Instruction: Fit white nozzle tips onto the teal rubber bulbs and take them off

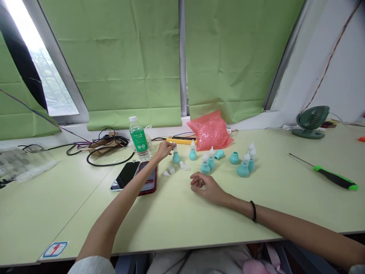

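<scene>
Our left hand (164, 150) pinches the clear top of a smooth, round-bellied teal bulb (176, 157) upright on the table (176, 217); our right hand (210, 188), nearer us and to that bulb's right, lies loosely curled, gripping nothing we can see. Between and beyond them sit small translucent pieces (184, 166) and more teal bulbs (205, 168), several with pointed tips. Farther out, we see crinkled red bubble wrap (212, 133) and a plastic bottle (139, 140), its green label's white characters too small to read.
</scene>
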### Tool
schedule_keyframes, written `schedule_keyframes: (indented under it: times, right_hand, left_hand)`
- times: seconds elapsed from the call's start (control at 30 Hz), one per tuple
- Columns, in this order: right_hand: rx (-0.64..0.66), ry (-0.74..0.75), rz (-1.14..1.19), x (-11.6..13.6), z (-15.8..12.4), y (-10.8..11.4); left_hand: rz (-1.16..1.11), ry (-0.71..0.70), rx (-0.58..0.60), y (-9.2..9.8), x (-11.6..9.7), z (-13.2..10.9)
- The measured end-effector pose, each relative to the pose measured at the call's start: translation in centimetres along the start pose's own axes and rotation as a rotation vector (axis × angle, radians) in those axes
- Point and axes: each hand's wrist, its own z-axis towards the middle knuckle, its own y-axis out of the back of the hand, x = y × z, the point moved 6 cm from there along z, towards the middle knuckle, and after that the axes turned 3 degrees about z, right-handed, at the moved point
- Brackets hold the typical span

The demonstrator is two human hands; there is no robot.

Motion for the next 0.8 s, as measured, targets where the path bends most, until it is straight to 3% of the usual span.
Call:
schedule_keyframes:
  times: [0.47, 0.8]
  right_hand:
    - [0.007, 0.011, -0.011, 0.3, -0.2, 0.0]
    - [0.01, 0.021, -0.024, 0.4, -0.1, 0.0]
  left_hand:
    - [-0.103, -0.077, -0.005, -0.8, -0.4, -0.9]
    - [0.083, -0.037, -0.066, -0.4, -0.6, -1.5]
